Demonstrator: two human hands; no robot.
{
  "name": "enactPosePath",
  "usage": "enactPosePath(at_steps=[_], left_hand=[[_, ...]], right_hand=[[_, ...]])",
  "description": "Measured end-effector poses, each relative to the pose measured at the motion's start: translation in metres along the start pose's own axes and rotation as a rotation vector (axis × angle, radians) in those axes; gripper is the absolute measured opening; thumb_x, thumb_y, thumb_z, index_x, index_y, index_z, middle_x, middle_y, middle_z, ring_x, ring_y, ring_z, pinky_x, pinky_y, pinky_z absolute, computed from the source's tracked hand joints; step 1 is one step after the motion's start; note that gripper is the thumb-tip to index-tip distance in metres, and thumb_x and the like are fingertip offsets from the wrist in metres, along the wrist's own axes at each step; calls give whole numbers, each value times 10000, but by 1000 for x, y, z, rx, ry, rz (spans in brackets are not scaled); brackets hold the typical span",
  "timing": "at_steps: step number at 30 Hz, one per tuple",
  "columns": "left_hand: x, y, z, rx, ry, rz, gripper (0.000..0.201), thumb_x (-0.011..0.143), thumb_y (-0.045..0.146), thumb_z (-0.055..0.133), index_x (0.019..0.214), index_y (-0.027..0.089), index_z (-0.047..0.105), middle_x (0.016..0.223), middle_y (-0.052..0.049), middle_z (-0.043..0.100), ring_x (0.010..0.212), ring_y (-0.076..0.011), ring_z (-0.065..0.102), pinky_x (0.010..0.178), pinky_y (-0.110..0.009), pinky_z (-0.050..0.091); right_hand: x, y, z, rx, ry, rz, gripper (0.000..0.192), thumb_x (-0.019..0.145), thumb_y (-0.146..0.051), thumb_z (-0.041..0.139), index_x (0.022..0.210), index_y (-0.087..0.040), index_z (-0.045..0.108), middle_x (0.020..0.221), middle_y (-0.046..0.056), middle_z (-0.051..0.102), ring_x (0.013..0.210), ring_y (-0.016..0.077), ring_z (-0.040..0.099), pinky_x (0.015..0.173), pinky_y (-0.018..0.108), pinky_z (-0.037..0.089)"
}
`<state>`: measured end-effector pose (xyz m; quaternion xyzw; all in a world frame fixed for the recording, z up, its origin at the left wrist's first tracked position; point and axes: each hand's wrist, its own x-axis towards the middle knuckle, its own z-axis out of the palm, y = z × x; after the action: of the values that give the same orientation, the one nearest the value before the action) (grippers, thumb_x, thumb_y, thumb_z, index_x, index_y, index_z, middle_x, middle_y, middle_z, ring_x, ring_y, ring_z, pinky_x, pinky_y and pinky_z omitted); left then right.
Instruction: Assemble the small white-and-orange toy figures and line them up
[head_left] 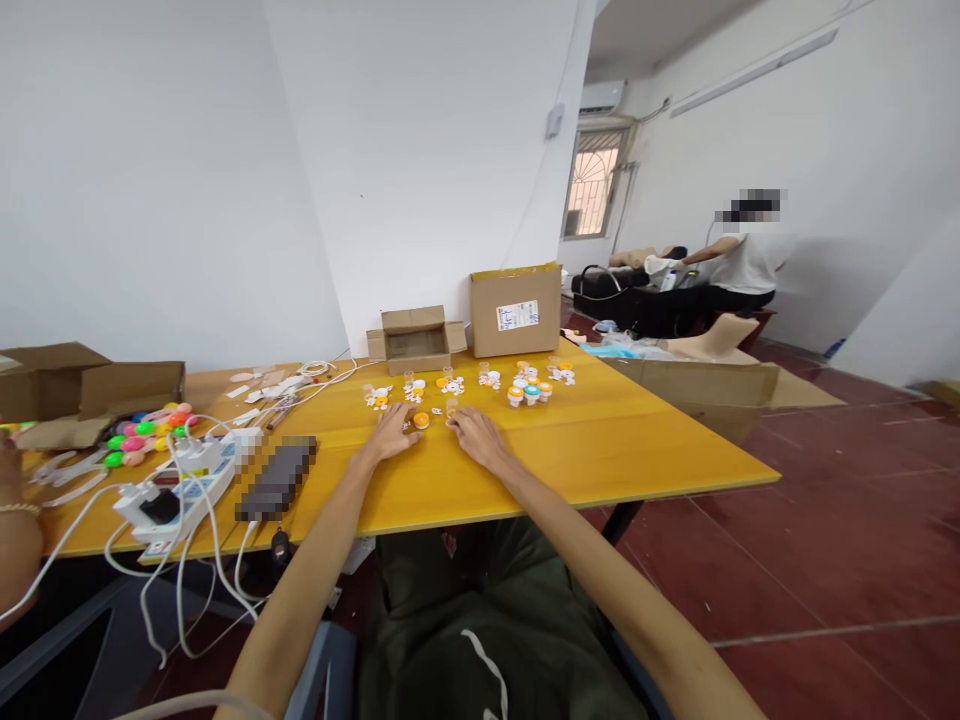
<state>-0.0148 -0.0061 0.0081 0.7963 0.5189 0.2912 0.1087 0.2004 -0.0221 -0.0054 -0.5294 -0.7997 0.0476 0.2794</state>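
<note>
My left hand point(391, 434) rests on the yellow table with thumb and fingers apart. Just right of its thumb sits an orange-and-white cap point(421, 421), and small white pieces lie by its fingertips. The fingers of my right hand point(478, 436) are closed at a small clear plastic cup point(451, 406). A small white piece point(436, 411) lies between the hands. Beyond them are several groups of clear cups, orange caps and white pieces point(380, 397). Right of these stands a cluster of capped containers with orange and blue tops point(531, 393).
An open cardboard box point(414, 340) and a closed carton point(516, 312) stand at the back. To the left are a power strip point(199, 490) with white cables, a dark phone point(277, 478) and colourful balls point(150, 430). Another person's arm point(16, 560) is at far left; a person point(746, 265) sits far right.
</note>
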Motion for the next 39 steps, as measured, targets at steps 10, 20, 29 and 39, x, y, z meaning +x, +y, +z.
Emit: enactPosePath(at_steps=[10,20,29,39], left_hand=[[1,-8,-7,69,61,-36,164,691,105,563,782,219,637,872,-54,670,951,-250,629,890,-359,498],[3,4,-8,-226,116,-65,103,711,112,556,705,208,593,695,9,636,691,-168,613,686,-280,505],[8,5,-1,-481,162,-1,44,766,235,633,781,194,633,804,-13,688,785,-168,661,770,-290,542],[10,9,6,-664,72,-29,233,720,367,763,838,174,707,869,-51,745,838,-202,704,807,-330,573]], right_hand=[[-1,0,2,4,-9,-27,290,902,-79,455,1043,-242,648,1097,81,696,1032,217,626,854,307,455],[1,11,14,62,57,-104,422,890,-69,467,1237,-258,614,1185,79,676,1063,205,625,906,307,481],[4,7,9,259,123,-199,301,896,-85,491,1060,-225,701,1017,58,701,947,179,641,872,303,486],[6,11,12,617,121,-154,138,861,-212,509,919,-207,634,849,25,681,798,179,640,776,313,515]])
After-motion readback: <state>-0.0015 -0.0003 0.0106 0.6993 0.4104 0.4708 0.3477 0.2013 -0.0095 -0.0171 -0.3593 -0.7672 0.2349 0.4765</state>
